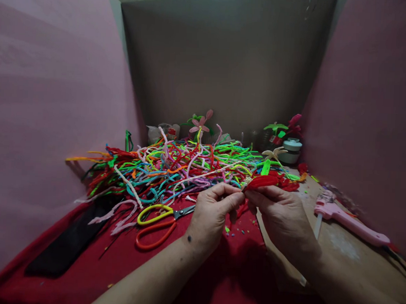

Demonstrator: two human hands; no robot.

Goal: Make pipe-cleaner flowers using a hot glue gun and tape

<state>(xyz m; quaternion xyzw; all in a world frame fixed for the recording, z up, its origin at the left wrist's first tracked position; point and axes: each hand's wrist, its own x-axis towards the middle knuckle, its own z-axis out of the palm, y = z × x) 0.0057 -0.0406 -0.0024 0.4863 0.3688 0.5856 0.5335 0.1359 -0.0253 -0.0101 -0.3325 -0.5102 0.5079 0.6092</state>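
Between my two hands is a fuzzy red pipe-cleaner piece (262, 182), pointing away to the right. My left hand (208, 217) is closed in a pinch at its narrow left end. Thumb and fingers of my right hand (283, 213) close on the same piece from below and the right. The fingertips nearly meet, and they hide the exact point of grip. To the left of my left hand lie scissors (175, 215) with one yellow and one orange-red handle loop, blades towards my wrist.
A big heap of coloured pipe cleaners (189, 165) spreads across the back. A pink glue gun (351, 221) lies on a brown board (339, 261) at right. A black flat object (67, 240) rests at left on the red cloth (144, 275). Pink walls flank both sides; a lidded jar (292, 151) stands behind.
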